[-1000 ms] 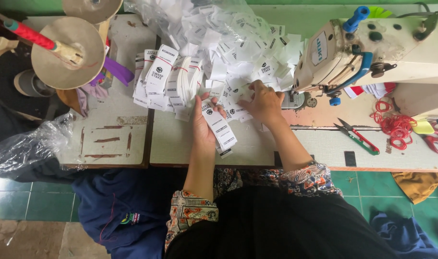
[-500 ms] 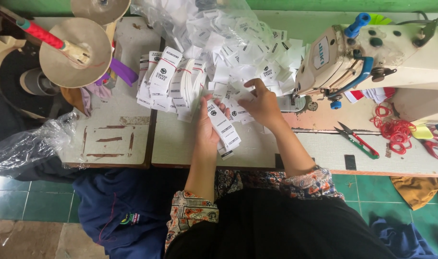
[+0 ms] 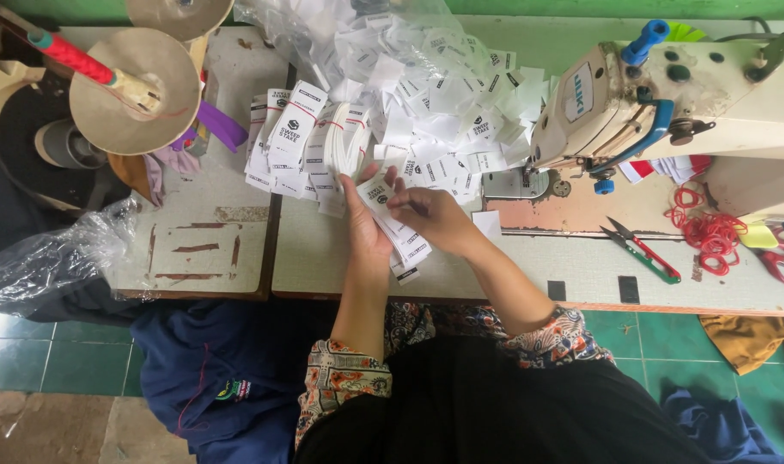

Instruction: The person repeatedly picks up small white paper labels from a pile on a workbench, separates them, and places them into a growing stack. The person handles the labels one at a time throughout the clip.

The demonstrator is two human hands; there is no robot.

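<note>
Hands meet just above the near edge of the counter [image 3: 340, 258]. The left hand [image 3: 363, 225] is curled around a stack of white fabric labels [image 3: 396, 228], palm under it and thumb along its side, so the stack fans out toward the right hand. The right hand [image 3: 433, 216] lies over the top of that stack with fingertips pressed together, pinching the upper label.

Just beyond the left hand, bundles of the same labels [image 3: 302, 142] stand in a row, tied with thin red bands. Further out, past both hands, a loose heap of labels [image 3: 443, 103] spills from a clear plastic bag [image 3: 297, 34].

To the right of the right hand a pair of green-handled thread snips [image 3: 643, 251] lies on the counter, with a tangle of red rubber bands [image 3: 708, 230] beside it. Behind those stands a cream sewing machine [image 3: 692, 103].

Well off to the left of the left hand, a tan thread-cone disc [image 3: 134, 90] with a red spindle sits at the far corner, and a crumpled clear bag [image 3: 52, 258] hangs off the counter's near left edge.
</note>
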